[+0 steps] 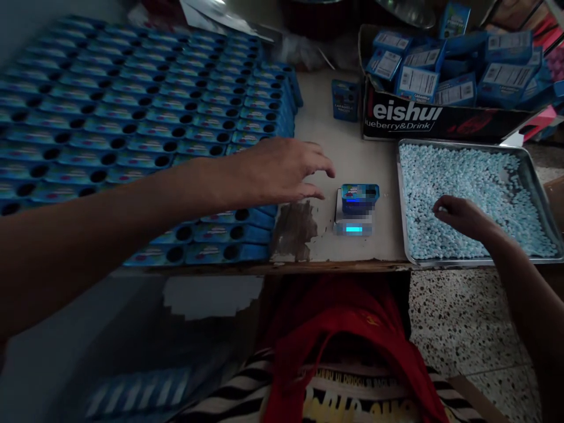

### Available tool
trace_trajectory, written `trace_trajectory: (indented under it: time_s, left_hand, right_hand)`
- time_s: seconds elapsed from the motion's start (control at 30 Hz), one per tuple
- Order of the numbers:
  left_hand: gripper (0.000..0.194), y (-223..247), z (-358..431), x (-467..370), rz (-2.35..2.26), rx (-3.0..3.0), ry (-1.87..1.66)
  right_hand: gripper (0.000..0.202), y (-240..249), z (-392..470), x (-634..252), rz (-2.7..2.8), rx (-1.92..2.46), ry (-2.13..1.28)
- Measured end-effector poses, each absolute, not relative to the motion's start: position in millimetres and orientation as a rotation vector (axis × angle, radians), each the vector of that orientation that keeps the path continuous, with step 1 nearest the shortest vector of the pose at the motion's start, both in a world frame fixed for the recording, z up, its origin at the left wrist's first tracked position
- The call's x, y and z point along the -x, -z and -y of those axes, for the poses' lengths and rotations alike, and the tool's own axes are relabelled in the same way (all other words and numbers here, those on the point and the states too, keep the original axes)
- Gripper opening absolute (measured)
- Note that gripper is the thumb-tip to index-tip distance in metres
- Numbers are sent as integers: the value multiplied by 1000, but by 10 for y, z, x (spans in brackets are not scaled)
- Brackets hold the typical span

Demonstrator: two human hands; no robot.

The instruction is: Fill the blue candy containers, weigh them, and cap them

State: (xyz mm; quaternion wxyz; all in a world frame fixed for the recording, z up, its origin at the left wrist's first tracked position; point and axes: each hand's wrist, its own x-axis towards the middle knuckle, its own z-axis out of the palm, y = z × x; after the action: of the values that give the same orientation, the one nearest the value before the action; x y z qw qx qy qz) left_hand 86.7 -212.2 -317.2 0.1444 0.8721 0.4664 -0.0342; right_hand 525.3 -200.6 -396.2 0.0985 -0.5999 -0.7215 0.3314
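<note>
Inside, pale pellets (pixel 440 170) across metal tray (pixel 440 261).

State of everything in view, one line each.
Left hand: open, nothing held
Right hand: curled at pellets, grip unclear
Scale: display lit, reading illegible
Single box: set on scale
Tray: mostly covered by pellets
Carton: open-topped, heaped with packs
Left-side boxes: arranged in rows
</note>
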Motion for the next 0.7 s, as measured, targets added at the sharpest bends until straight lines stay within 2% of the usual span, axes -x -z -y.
trace_trajectory:
  time_s: [0.2, 0.4, 0.7]
  left_hand:
    - [51, 3283, 2091, -796, -1331, -2506, 67]
    - [60, 3422, 2040, -715, -1243, -2411, 18]
    - [62, 3462, 2057, -464, -1228, -2397, -50]
  right_hand:
    - [23, 3946, 1982, -4951, 1438, 1564, -1606]
    - [21, 3656, 1977, -4425, 1287, 1420, -1739]
    - [15, 3434, 1806, -3848, 1249, 1246, -1999]
